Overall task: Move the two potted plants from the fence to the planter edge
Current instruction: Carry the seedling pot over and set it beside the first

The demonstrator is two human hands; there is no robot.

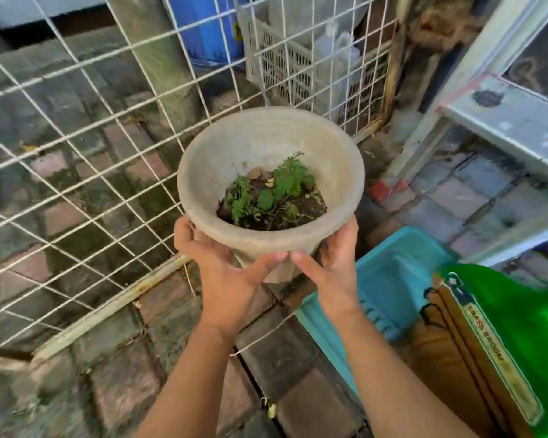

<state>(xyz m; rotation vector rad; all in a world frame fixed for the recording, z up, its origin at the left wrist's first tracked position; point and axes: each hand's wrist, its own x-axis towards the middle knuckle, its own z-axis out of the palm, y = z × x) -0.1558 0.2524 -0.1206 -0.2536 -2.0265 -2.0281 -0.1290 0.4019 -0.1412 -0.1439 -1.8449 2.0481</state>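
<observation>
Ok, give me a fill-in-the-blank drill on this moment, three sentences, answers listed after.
1. The grey pot is held by ____ hands, the left hand and the right hand cupping it below the rim.
2. The small plant in the pot has ____ leaves.
3. The tub on the paving to the right of the pot is ____ in colour.

Missing words: both (two); green; blue

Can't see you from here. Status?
Both hands, left and right, gripping grey pot, lifted off paving. Fence behind. Blue tub close right.
</observation>
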